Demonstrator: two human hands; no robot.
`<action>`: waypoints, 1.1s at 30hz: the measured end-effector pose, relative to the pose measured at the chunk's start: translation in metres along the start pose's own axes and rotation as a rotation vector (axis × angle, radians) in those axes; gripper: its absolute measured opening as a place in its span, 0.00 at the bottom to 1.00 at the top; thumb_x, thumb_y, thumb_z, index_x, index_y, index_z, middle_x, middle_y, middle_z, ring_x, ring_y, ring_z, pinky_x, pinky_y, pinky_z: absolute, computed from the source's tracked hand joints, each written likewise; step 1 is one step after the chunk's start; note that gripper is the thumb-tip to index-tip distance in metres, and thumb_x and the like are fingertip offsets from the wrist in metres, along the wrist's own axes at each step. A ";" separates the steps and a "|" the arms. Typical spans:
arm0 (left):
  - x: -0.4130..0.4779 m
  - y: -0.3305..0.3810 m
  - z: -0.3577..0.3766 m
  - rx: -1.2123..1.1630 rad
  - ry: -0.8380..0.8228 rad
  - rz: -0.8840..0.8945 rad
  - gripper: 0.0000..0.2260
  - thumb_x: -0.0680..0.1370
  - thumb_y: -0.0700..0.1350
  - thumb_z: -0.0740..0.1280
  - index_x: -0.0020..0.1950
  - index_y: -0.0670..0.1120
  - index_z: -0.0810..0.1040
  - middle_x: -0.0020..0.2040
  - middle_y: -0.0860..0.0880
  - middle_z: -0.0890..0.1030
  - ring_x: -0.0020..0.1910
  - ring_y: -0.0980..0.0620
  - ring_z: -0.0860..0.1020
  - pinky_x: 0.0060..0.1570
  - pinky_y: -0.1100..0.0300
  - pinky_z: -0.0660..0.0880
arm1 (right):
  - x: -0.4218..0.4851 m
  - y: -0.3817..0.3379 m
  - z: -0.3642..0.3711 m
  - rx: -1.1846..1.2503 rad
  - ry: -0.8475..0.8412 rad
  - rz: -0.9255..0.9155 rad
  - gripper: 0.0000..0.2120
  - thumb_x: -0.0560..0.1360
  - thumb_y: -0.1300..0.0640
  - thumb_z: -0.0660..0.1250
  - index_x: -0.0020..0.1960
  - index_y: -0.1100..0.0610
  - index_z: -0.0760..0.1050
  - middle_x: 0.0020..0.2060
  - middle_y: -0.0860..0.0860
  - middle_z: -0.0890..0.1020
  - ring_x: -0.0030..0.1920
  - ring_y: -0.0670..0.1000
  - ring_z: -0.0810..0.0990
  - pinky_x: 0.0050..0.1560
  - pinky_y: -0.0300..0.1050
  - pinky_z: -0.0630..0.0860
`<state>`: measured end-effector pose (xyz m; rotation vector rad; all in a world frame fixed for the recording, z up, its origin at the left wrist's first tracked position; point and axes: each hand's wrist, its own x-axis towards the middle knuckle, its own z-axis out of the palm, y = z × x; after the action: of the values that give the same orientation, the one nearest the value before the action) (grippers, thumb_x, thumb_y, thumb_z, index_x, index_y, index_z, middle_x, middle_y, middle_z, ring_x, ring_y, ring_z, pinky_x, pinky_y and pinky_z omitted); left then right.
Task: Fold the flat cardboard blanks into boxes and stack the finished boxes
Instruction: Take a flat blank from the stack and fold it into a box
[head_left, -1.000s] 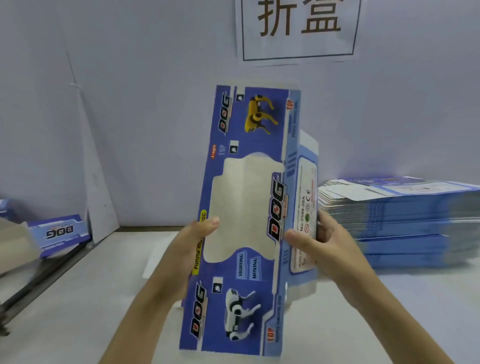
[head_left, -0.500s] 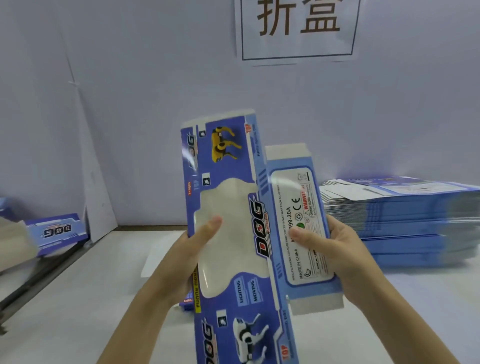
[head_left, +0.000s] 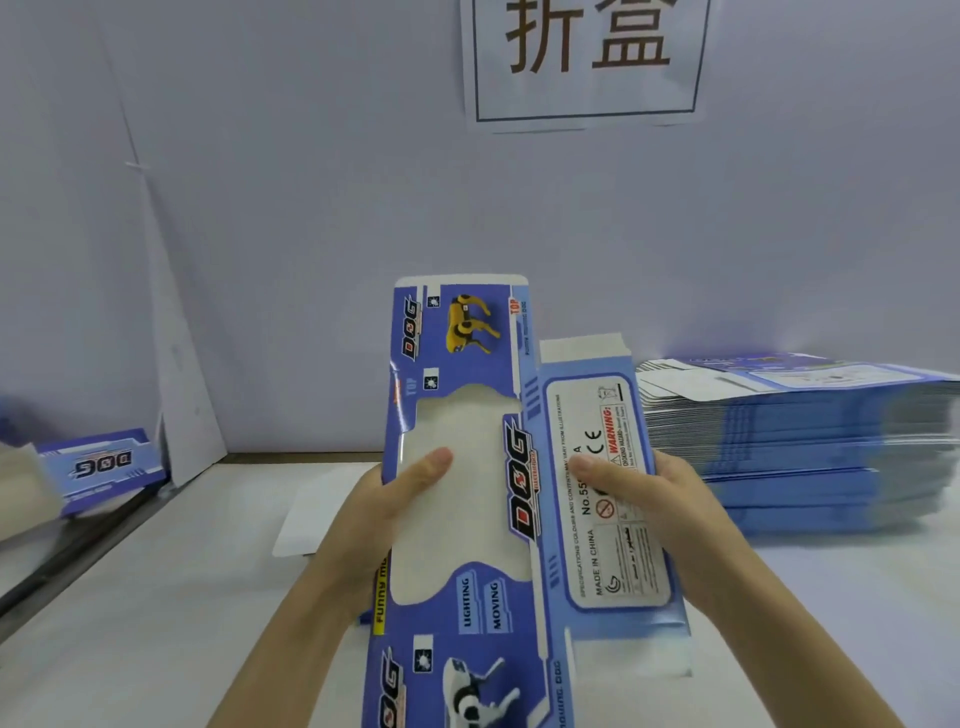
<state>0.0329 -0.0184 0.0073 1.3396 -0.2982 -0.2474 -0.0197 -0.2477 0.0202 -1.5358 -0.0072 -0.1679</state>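
Box well left of left fingers, finished, blue DOG print, lying on its side; contents not visible. Left hand grips blank at its left edge, thumb on window panel, fingers hidden behind. Blank upright between both hands, bottom end out of frame. Right hand pinches label side panel, thumb in front. Stack of flat blanks right of right fingers, on white table. Sign on grey wall above.
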 end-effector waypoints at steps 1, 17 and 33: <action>0.000 0.000 0.002 -0.005 0.002 0.012 0.23 0.68 0.54 0.69 0.59 0.45 0.76 0.51 0.41 0.85 0.47 0.38 0.84 0.43 0.48 0.82 | 0.000 -0.001 -0.001 0.007 -0.001 -0.005 0.20 0.60 0.49 0.75 0.49 0.56 0.81 0.40 0.56 0.87 0.37 0.56 0.87 0.30 0.42 0.80; -0.005 0.013 -0.002 0.091 -0.032 0.040 0.22 0.68 0.48 0.77 0.58 0.44 0.76 0.49 0.41 0.85 0.44 0.39 0.84 0.36 0.53 0.82 | -0.005 -0.001 0.008 0.141 0.040 -0.099 0.17 0.67 0.52 0.72 0.54 0.57 0.80 0.43 0.56 0.87 0.40 0.57 0.87 0.32 0.45 0.81; -0.003 0.006 -0.034 0.103 0.134 0.003 0.27 0.80 0.42 0.64 0.77 0.46 0.57 0.73 0.52 0.62 0.73 0.49 0.65 0.63 0.68 0.60 | 0.007 0.021 -0.012 -1.130 -0.134 -0.779 0.41 0.68 0.35 0.67 0.76 0.41 0.54 0.79 0.45 0.44 0.79 0.45 0.39 0.76 0.50 0.48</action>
<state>0.0424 0.0154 0.0064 1.4507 -0.2025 -0.1400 -0.0115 -0.2594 -0.0004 -2.6008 -0.7315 -0.7839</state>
